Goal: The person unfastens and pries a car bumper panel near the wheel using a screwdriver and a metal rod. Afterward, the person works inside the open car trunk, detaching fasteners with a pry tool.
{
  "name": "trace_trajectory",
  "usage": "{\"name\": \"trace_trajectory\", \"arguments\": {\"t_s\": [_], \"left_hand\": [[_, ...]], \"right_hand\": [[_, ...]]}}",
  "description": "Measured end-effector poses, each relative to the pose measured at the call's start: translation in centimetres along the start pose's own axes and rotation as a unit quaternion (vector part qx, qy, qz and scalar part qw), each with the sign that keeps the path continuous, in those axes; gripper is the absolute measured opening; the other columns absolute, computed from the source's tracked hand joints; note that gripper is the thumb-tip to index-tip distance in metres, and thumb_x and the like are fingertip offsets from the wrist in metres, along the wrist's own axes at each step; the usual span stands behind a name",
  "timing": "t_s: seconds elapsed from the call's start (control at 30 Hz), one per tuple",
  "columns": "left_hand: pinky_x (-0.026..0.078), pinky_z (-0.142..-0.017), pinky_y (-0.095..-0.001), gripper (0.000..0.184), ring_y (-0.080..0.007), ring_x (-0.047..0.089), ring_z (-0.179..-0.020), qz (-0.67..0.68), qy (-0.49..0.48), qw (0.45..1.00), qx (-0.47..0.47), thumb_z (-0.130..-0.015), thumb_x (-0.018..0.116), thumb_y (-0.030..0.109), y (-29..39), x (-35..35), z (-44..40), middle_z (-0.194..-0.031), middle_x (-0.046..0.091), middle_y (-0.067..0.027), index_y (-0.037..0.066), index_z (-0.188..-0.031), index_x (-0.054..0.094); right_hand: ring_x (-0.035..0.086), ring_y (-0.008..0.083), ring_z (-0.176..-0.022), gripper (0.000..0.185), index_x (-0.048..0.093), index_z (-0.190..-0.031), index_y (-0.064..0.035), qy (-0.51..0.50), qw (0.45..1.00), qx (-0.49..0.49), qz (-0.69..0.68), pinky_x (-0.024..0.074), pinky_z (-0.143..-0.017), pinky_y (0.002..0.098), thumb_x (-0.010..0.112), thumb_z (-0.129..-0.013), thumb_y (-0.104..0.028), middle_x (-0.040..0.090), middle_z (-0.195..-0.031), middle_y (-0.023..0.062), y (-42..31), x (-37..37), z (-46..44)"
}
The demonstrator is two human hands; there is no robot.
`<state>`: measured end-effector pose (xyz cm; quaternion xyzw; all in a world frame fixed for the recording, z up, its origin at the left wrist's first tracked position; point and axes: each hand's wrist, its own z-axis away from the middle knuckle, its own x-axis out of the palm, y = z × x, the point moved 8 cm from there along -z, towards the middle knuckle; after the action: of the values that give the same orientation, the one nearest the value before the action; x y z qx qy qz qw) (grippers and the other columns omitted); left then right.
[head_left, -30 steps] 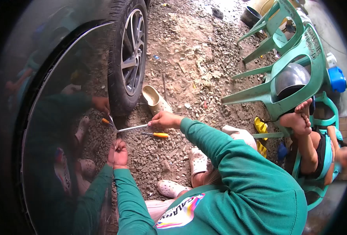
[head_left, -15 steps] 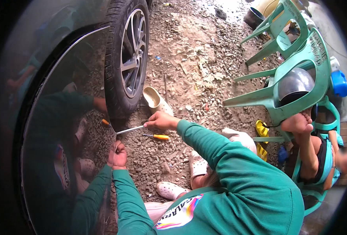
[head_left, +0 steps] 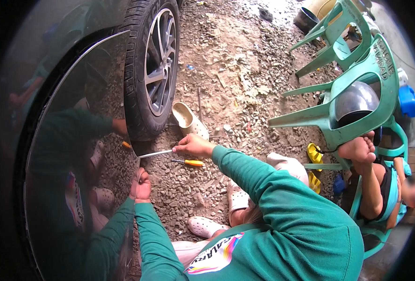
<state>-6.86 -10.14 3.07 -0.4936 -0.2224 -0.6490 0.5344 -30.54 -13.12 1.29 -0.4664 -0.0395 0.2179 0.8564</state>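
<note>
My right hand [head_left: 192, 144] is closed around one end of a thin silver metal rod [head_left: 155, 154]. The rod's other end meets the lower edge of a dark, glossy car panel [head_left: 71, 154], just below the tyre. Close beneath it, my left hand [head_left: 142, 185] is at the same panel edge with its fingers curled in; what they grip is hidden. On the gravel under my right hand lies an orange-handled screwdriver [head_left: 191, 163]. The panel mirrors my arms and the screwdriver.
A car wheel [head_left: 158, 70] stands above the rod, with a loose beige clog [head_left: 188, 121] beside it. Green plastic chairs [head_left: 329, 93] line the right side, one carrying a silver helmet [head_left: 356, 103]. A seated person's bare foot [head_left: 358, 149] shows near yellow slippers [head_left: 314, 153].
The rod lies slightly flatter against the panel edge than before. My hands keep nearly the same places, and the whole view has shifted a little.
</note>
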Motion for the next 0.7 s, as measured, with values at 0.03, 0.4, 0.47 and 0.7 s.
{"name": "trace_trajectory", "arguments": {"t_s": [0.03,0.4,0.47,0.7], "left_hand": [[0.028,-0.056,-0.0261,0.028,-0.012,0.029,-0.063,-0.011,0.006,1.0,0.003,-0.092,0.048,-0.003,0.1,-0.1,0.1,-0.071,0.03,-0.0004,0.008,-0.069,0.038],[0.028,-0.055,-0.026,0.01,-0.0111,0.033,-0.062,-0.011,-0.015,1.0,-0.004,-0.094,0.05,0.002,1.3,-1.8,-0.2,-0.073,0.037,-0.0008,0.005,-0.085,0.047],[0.027,-0.053,-0.0253,0.007,-0.0096,0.036,-0.061,-0.031,-0.026,0.999,0.001,-0.097,0.052,0.009,1.1,-1.4,-0.1,-0.072,0.043,-0.0006,0.003,-0.095,0.055],[0.026,-0.056,-0.0272,0.024,-0.0125,0.026,-0.061,0.025,0.017,0.999,-0.011,-0.092,0.042,-0.003,1.2,-1.7,-0.1,-0.072,0.029,-0.0012,0.008,-0.071,0.037]], "right_hand": [[0.05,0.0082,-0.063,0.036,0.077,-0.085,-0.0043,0.001,1.0,-0.004,-0.019,0.0426,-0.06,0.0304,0.074,-0.086,-0.04,0.062,-0.065,-0.0012,0.2,0.2,-0.2],[0.05,0.0088,-0.065,0.038,0.076,-0.085,-0.0038,-0.003,1.0,0.013,-0.026,0.0428,-0.062,0.0319,0.074,-0.086,-0.041,0.062,-0.065,-0.0001,-0.2,0.4,0.0],[0.053,0.0096,-0.068,0.037,0.077,-0.083,-0.0051,-0.022,0.999,-0.009,-0.038,0.045,-0.067,0.0322,0.074,-0.086,-0.042,0.064,-0.067,0.0013,0.3,1.2,-0.9],[0.061,0.0124,-0.071,0.038,0.078,-0.083,-0.0072,-0.004,1.0,0.002,-0.001,0.0483,-0.071,0.0324,0.072,-0.087,-0.044,0.068,-0.069,0.005,-0.2,1.4,0.0]]}}
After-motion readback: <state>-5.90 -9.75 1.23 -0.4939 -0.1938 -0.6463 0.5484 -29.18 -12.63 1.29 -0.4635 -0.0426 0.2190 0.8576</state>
